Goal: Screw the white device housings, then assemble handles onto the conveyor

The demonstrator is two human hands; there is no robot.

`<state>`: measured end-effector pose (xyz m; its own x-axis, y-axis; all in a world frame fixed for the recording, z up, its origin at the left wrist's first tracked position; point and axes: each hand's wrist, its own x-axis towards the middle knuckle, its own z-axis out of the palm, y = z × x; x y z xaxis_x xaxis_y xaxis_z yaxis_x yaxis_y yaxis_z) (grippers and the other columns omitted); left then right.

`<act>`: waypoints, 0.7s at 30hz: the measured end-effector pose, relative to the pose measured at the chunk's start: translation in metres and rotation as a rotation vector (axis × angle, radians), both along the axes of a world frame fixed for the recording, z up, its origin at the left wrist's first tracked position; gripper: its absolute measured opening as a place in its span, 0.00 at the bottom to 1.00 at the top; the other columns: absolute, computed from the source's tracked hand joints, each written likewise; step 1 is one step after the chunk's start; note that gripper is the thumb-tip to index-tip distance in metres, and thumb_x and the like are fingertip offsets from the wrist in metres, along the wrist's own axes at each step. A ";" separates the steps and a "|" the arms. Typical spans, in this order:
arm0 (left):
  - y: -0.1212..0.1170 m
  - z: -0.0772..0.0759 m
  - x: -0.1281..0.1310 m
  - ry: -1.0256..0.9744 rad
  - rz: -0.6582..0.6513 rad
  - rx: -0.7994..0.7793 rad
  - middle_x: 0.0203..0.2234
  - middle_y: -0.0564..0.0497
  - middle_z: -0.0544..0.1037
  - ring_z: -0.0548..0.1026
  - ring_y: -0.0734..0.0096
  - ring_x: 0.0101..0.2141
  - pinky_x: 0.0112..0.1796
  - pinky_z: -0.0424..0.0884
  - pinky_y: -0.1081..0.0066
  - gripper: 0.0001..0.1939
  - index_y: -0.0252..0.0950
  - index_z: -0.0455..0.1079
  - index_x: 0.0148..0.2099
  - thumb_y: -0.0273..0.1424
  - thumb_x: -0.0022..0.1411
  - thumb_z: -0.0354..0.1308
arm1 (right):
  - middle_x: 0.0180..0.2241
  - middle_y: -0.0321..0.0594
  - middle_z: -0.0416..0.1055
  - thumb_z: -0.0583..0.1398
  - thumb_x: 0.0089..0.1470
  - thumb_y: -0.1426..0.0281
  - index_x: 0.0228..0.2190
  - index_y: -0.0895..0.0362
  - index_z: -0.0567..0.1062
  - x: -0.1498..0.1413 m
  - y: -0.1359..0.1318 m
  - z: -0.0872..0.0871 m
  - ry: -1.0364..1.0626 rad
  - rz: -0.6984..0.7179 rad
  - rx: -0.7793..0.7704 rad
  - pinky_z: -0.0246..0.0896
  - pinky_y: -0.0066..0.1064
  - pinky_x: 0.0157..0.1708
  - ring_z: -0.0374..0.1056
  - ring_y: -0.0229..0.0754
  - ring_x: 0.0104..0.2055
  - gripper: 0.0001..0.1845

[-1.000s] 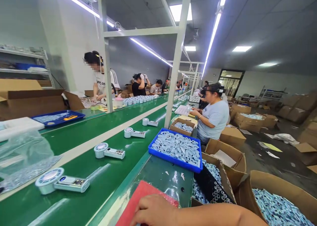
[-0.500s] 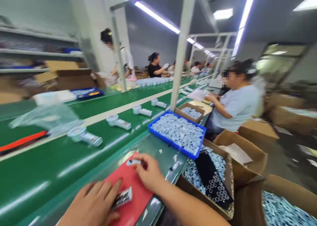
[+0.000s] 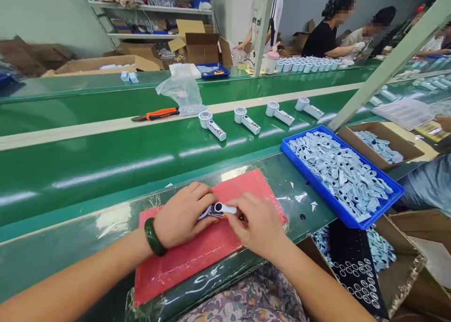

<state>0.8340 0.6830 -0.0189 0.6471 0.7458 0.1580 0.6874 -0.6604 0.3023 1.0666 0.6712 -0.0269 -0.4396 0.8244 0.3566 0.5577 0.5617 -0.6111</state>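
Observation:
On a red pad (image 3: pixel 190 261), my left hand (image 3: pixel 186 214) is closed around a small handheld fan (image 3: pixel 204 214), hiding most of it. Its exposed inner parts show at the handle. My right hand (image 3: pixel 257 221) pinches a pale blue plastic cover (image 3: pixel 229 209) with a black round spot, held over the open handle and seemingly touching it. Whether the cover is seated cannot be made out. A blue tray (image 3: pixel 317 197), heaped with similar pale covers, stands to the right of my right hand.
Several finished-looking fans (image 3: pixel 248 121) lie in a row on the green conveyor belt (image 3: pixel 105 167). Orange-handled pliers (image 3: pixel 158 114) and a plastic bag (image 3: pixel 185 89) lie beyond. A slanted post (image 3: pixel 384 80) rises at right, near an open carton (image 3: pixel 405 265). Co-workers sit across the belt.
My view has swung left and down. The right hand has brought the pale cover from the pad's far end to the fan in my left hand.

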 end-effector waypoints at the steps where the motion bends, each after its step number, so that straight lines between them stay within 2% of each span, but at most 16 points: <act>1: 0.000 0.001 -0.001 -0.052 -0.010 -0.003 0.45 0.43 0.75 0.71 0.54 0.45 0.48 0.69 0.55 0.17 0.37 0.70 0.52 0.44 0.73 0.53 | 0.33 0.40 0.74 0.57 0.66 0.66 0.41 0.56 0.78 -0.005 -0.001 0.000 -0.054 0.002 0.032 0.61 0.32 0.33 0.69 0.41 0.32 0.11; 4: 0.001 0.003 -0.003 -0.238 -0.047 -0.051 0.49 0.45 0.76 0.71 0.55 0.51 0.53 0.67 0.56 0.15 0.38 0.68 0.54 0.41 0.72 0.56 | 0.33 0.40 0.73 0.56 0.67 0.66 0.40 0.56 0.78 -0.013 -0.003 -0.001 -0.148 -0.013 0.043 0.62 0.33 0.33 0.69 0.42 0.33 0.11; 7: 0.000 0.001 -0.002 -0.337 -0.060 -0.083 0.45 0.48 0.77 0.72 0.60 0.49 0.53 0.66 0.58 0.08 0.41 0.70 0.51 0.34 0.74 0.52 | 0.35 0.41 0.72 0.58 0.67 0.66 0.44 0.54 0.79 -0.011 -0.004 0.002 -0.182 -0.013 0.002 0.64 0.35 0.35 0.70 0.43 0.36 0.10; 11: -0.003 -0.003 0.002 -0.360 -0.034 -0.095 0.41 0.49 0.78 0.72 0.63 0.44 0.48 0.67 0.61 0.09 0.40 0.72 0.48 0.29 0.74 0.51 | 0.43 0.44 0.74 0.58 0.67 0.68 0.48 0.51 0.80 -0.004 -0.007 -0.002 -0.116 -0.016 -0.039 0.66 0.40 0.45 0.70 0.47 0.46 0.12; 15: -0.004 -0.004 0.003 -0.341 -0.010 -0.096 0.40 0.48 0.78 0.72 0.62 0.43 0.45 0.68 0.62 0.09 0.39 0.74 0.47 0.31 0.75 0.51 | 0.45 0.41 0.78 0.59 0.68 0.69 0.48 0.49 0.80 -0.001 -0.006 -0.016 -0.015 -0.037 -0.088 0.65 0.44 0.50 0.71 0.47 0.49 0.11; 17: -0.006 -0.002 0.002 -0.334 -0.024 -0.075 0.41 0.48 0.78 0.73 0.61 0.44 0.45 0.69 0.62 0.08 0.40 0.73 0.46 0.31 0.74 0.52 | 0.47 0.40 0.79 0.60 0.67 0.68 0.50 0.49 0.79 0.002 -0.006 -0.018 0.027 0.006 -0.176 0.65 0.43 0.51 0.72 0.46 0.50 0.12; 21: -0.018 0.007 0.002 -0.279 -0.063 -0.003 0.43 0.48 0.77 0.72 0.58 0.50 0.54 0.67 0.55 0.05 0.39 0.71 0.44 0.31 0.73 0.54 | 0.55 0.43 0.75 0.61 0.65 0.66 0.60 0.53 0.71 0.008 -0.012 -0.011 0.015 0.105 -0.285 0.64 0.47 0.56 0.69 0.48 0.56 0.23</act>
